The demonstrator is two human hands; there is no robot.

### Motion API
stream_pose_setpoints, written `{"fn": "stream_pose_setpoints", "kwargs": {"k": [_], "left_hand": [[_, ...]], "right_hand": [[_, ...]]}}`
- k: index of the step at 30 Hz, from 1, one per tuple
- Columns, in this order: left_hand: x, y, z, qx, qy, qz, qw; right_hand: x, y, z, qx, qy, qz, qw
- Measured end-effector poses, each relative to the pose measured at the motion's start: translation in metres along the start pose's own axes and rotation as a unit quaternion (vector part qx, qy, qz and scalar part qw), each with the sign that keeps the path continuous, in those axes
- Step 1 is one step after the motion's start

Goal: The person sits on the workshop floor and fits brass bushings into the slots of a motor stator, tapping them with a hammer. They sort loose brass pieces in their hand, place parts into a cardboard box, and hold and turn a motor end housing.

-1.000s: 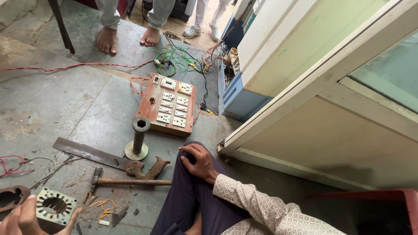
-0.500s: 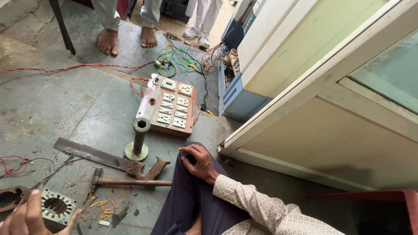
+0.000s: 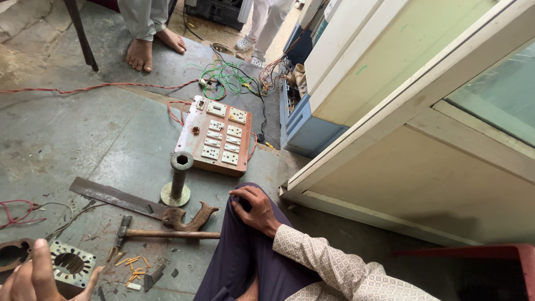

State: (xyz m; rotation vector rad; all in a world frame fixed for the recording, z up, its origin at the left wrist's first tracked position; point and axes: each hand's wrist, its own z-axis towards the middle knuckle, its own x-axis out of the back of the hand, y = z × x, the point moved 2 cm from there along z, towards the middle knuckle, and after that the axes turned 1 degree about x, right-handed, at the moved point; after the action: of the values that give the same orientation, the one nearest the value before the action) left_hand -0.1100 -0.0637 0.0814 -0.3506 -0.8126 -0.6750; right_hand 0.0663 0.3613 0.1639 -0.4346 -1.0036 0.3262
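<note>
My left hand (image 3: 34, 278) sits at the bottom left corner, its fingers and thumb cupped around a square metal stator core (image 3: 72, 262) with a round slotted hole. Beside the core lies a dark metal housing (image 3: 12, 253). My right hand (image 3: 253, 206) rests palm down on my knee, on dark purple trousers (image 3: 239, 256), holding nothing. Its patterned sleeve (image 3: 329, 267) runs to the lower right. A hammer (image 3: 167, 234) with a wooden handle lies on the floor between the two hands, next to small brass pieces (image 3: 131, 262).
A long rusty blade (image 3: 117, 196), an upright metal pipe on a round base (image 3: 178, 178) and a wooden switch-and-socket board (image 3: 217, 139) lie ahead. Red wires (image 3: 83, 88) and green wires (image 3: 225, 75) cross the concrete floor. A cream cabinet (image 3: 423, 167) fills the right. Another person's bare feet (image 3: 142, 53) stand behind.
My left hand has shifted slightly at the stator core. My right hand stays on the knee. The view has tilted a little.
</note>
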Motion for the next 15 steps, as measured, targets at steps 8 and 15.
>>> {"fn": "stream_pose_setpoints", "kwargs": {"k": [8, 15], "left_hand": [[0.0066, -0.0039, 0.0088, -0.016, 0.042, -0.059, 0.997], [0.0045, -0.0041, 0.0067, -0.024, 0.048, -0.061, 0.997]], "right_hand": [[0.0004, 0.0001, 0.0001, -0.003, 0.001, 0.002, 1.0], [0.0005, 0.0009, -0.0002, -0.004, -0.002, -0.001, 1.0]]}}
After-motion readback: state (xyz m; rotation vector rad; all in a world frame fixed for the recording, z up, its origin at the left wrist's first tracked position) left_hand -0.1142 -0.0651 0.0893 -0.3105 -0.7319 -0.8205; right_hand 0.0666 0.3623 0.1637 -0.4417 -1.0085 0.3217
